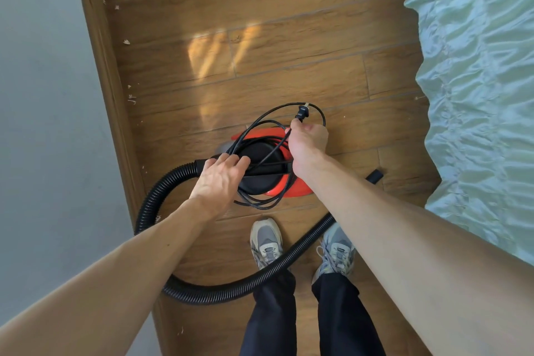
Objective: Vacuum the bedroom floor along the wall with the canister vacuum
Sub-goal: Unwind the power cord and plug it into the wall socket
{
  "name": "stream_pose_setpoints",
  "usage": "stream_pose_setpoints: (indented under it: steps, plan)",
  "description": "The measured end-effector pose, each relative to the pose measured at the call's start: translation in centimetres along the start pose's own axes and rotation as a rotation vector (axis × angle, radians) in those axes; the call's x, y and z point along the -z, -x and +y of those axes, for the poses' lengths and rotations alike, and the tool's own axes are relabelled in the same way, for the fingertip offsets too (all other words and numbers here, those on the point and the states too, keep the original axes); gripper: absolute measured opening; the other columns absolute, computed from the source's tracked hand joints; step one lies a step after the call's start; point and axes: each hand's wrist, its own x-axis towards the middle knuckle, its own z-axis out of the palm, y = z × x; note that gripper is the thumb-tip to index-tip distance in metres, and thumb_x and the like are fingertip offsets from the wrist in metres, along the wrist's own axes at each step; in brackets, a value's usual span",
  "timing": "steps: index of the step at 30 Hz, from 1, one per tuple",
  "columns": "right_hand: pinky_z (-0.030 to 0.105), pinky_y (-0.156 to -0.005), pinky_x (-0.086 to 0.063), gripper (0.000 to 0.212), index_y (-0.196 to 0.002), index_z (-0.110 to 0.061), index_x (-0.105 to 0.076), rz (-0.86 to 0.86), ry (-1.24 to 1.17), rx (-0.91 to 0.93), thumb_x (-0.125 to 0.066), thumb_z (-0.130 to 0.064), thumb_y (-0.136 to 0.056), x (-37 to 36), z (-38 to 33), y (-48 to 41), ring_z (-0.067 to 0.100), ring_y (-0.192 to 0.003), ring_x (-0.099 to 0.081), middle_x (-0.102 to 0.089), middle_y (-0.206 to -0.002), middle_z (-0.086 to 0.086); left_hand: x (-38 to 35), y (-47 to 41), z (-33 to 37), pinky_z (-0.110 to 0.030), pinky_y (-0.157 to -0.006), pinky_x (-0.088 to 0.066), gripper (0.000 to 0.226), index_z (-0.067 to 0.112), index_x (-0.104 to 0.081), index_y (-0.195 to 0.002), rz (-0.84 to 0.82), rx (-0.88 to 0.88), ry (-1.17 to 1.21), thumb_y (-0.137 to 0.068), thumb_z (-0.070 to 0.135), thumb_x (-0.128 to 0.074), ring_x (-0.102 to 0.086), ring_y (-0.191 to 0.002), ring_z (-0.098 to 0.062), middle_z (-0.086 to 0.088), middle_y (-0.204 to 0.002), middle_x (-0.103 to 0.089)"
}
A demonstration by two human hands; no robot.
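Room: bedroom strip of brown wood-plank floor (289,23), bounded on the person's left by a grey wall (43,95) with a brown wooden baseboard (107,66), and on the right by a bed under a pale green satin cover (476,66). Small pale scraps of debris (126,42) lie along the baseboard.

Item: red and black canister vacuum (297,189), standing on the floor just ahead of the grey laced shoes (265,240), nearer the baseboard than the bed. Its black ribbed hose (150,199) leaves the left side, loops back beside the wall, passes across the feet and ends near the bed.

Item: black power cord (260,121), coiled in loose loops over the canister lid, unplugged. Its black plug (302,113) points away from the person, at the far right of the coil.

Right hand (307,143): arm reaching forward and down, fingers pinching the cord just behind the plug. This hand is nearer the free end.

Left hand (219,176): palm down, fingers straight and slightly spread, resting on the coil and lid.

Judgement: the cord is being unwound; the loops run leftward from the plug under the left hand.
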Motion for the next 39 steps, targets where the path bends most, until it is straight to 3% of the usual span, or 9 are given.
stream_pose_setpoints:
  steps: [5, 7, 10, 14, 17, 21, 27, 35, 39]
  plan:
    - [0.028, -0.075, -0.041, 0.024, -0.112, -0.003, -0.061, 0.019, 0.0, 0.106, -0.054, -0.022, -0.101, 1.4, -3.1, 1.3, 0.021, -0.084, -0.06, -0.068, -0.104, 0.011, 2.3, -0.3, 1.3, -0.038, -0.094, -0.039, 0.039, 0.016, -0.043, -0.126, 0.051, 0.037, 0.075, -0.092, 0.001, -0.056, -0.053, -0.108, -0.027, -0.004, -0.112, -0.053]
    - [0.029, -0.075, -0.044, 0.017, -0.092, -0.01, -0.061, 0.04, 0.007, 0.16, -0.055, -0.024, -0.1, 2.1, -4.5, 1.8, 0.023, -0.085, -0.062, -0.068, -0.102, 0.011, 3.6, -0.5, 2.1, -0.041, -0.092, -0.042, 0.038, 0.015, -0.043, -0.128, 0.073, 0.069, 0.092, -0.095, 0.003, -0.055, -0.053, -0.108, -0.028, -0.006, -0.114, -0.053]
    - [0.031, -0.076, -0.048, 0.028, -0.072, -0.022, -0.049, 0.08, 0.012, 0.231, -0.055, -0.025, -0.099, 3.2, -6.9, 3.0, 0.024, -0.086, -0.065, -0.069, -0.096, 0.008, 5.7, -0.8, 3.1, -0.042, -0.087, -0.043, 0.036, 0.014, -0.047, -0.129, 0.133, 0.119, 0.167, -0.095, 0.002, -0.053, -0.056, -0.106, -0.032, -0.009, -0.117, -0.056]
    - [0.029, -0.072, -0.044, 0.015, -0.097, -0.014, -0.057, 0.073, -0.003, 0.317, -0.054, -0.028, -0.1, 4.7, -10.8, 4.8, 0.021, -0.084, -0.063, -0.069, -0.1, 0.007, 9.4, -1.2, 5.0, -0.037, -0.072, -0.035, 0.026, 0.013, -0.049, -0.116, 0.222, 0.147, 0.276, -0.095, -0.001, -0.049, -0.053, -0.084, -0.033, -0.006, -0.093, -0.049]
    - [0.022, -0.058, -0.042, 0.023, -0.106, -0.007, -0.063, 0.107, 0.027, 0.426, -0.054, -0.028, -0.1, 6.3, -14.1, 6.1, 0.019, -0.08, -0.064, -0.071, -0.1, 0.009, 12.8, -1.8, 6.4, -0.036, -0.068, -0.035, 0.02, 0.014, -0.048, -0.112, 0.264, 0.156, 0.333, -0.096, 0.002, -0.049, -0.051, -0.078, -0.032, -0.006, -0.091, -0.049]
    - [0.028, -0.071, -0.049, 0.018, -0.089, -0.013, -0.059, 0.144, 0.056, 0.544, -0.055, -0.028, -0.099, 9.0, -19.1, 8.3, 0.021, -0.085, -0.065, -0.07, -0.095, 0.006, 18.1, -2.6, 8.7, -0.038, -0.063, -0.038, 0.012, 0.008, -0.049, -0.11, 0.328, 0.125, 0.383, -0.098, 0.004, -0.047, -0.052, -0.079, -0.033, -0.014, -0.097, -0.055]
    - [0.03, -0.071, -0.052, 0.029, -0.097, -0.006, -0.068, 0.177, 0.055, 0.694, -0.054, -0.031, -0.099, 13.6, -26.9, 12.3, 0.021, -0.083, -0.067, -0.071, -0.095, 0.005, 26.9, -2.5, 12.7, -0.038, -0.058, -0.041, 0.009, 0.005, -0.051, -0.109, 0.443, 0.074, 0.423, -0.101, 0.008, -0.046, -0.056, -0.077, -0.033, -0.015, -0.097, -0.06]
    - [0.032, -0.079, -0.05, 0.02, -0.095, -0.009, -0.062, 0.221, 0.007, 0.946, -0.057, -0.027, -0.098, 21.2, -39.7, 23.1, 0.024, -0.089, -0.065, -0.064, -0.089, -0.001, 42.6, 0.4, 18.5, -0.04, -0.06, -0.046, 0.008, 0.007, -0.053, -0.104, 0.614, -0.008, 0.392, -0.101, 0.013, -0.048, -0.057, -0.071, -0.038, -0.014, -0.092, -0.063]
    - [0.041, -0.082, -0.053, 0.018, -0.096, -0.009, -0.063, 0.26, -0.03, 1.113, -0.059, -0.027, -0.097, 24.6, -45.6, 29.5, 0.026, -0.088, -0.066, -0.069, -0.095, 0.004, 51.0, 2.7, 21.2, -0.043, -0.06, -0.052, 0.008, 0.007, -0.054, -0.105, 0.716, -0.037, 0.386, -0.101, 0.013, -0.049, -0.06, -0.069, -0.033, -0.014, -0.088, -0.067]
